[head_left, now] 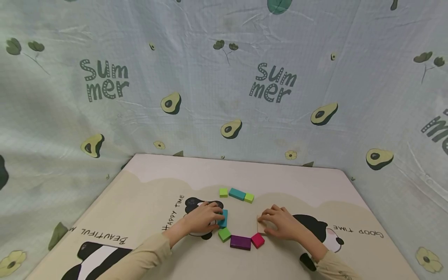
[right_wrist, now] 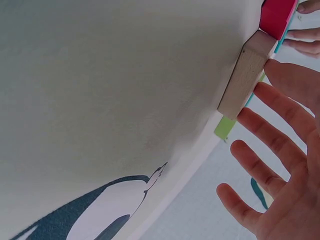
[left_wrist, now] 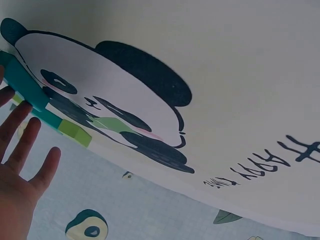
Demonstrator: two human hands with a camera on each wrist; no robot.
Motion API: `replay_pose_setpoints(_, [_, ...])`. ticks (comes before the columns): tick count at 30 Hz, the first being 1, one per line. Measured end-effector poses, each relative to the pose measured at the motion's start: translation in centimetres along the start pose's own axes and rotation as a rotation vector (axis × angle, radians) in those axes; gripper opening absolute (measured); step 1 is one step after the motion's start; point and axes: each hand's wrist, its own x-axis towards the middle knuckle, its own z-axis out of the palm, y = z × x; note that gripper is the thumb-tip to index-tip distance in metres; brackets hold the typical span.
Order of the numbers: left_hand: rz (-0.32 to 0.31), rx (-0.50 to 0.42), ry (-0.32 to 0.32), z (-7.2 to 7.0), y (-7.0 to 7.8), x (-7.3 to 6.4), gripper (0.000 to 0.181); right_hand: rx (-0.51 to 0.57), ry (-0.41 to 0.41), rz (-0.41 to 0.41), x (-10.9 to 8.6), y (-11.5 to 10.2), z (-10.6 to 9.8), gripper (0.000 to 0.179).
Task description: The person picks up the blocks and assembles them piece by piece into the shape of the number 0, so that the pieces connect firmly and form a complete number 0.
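My left hand (head_left: 203, 216) bends over a blue block (head_left: 224, 219), thumb and fingertips at its sides. In the left wrist view this block (left_wrist: 26, 85) is at the left edge, the thumb mostly cut off. My right hand (head_left: 280, 224) holds a plain wooden block (head_left: 260, 227) by its ends between thumb and fingers. In the right wrist view the wooden block (right_wrist: 244, 75) lies end to end with a red block (right_wrist: 277, 19). Nearby are a green block (head_left: 224, 234) below the blue one and a purple block (head_left: 240, 242) between green and red.
Farther back lie a lime block (head_left: 223, 193), a teal block (head_left: 237, 194) and another lime block (head_left: 249, 198), closing much of a ring. The tabletop (head_left: 196, 260) carries printed pandas and lettering. A patterned cloth (head_left: 196, 74) hangs behind the table and on both sides.
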Motion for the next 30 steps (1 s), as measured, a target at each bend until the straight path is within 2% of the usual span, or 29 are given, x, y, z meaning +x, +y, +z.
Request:
replay_pose_setpoints(14, [-0.006,-0.009,0.0,-0.29,0.11,0.17,0.024,0.01,-0.015,0.019,0.02,0.11,-0.08,0.029])
replay_pose_setpoints(20, [0.006,0.021,-0.009,-0.23,0.15,0.15,0.025,0.008,-0.016,0.017,-0.08,0.1,0.11,0.03])
replay_pose_setpoints(26, [0.018,0.031,0.017,0.06,0.15,0.07,0.025,0.031,-0.017,0.014,-0.05,0.34,0.27,0.03])
replay_pose_setpoints(30, [0.014,0.035,0.012,0.11,0.21,0.04,0.024,0.045,-0.004,0.003,0.2,0.6,0.34,0.028])
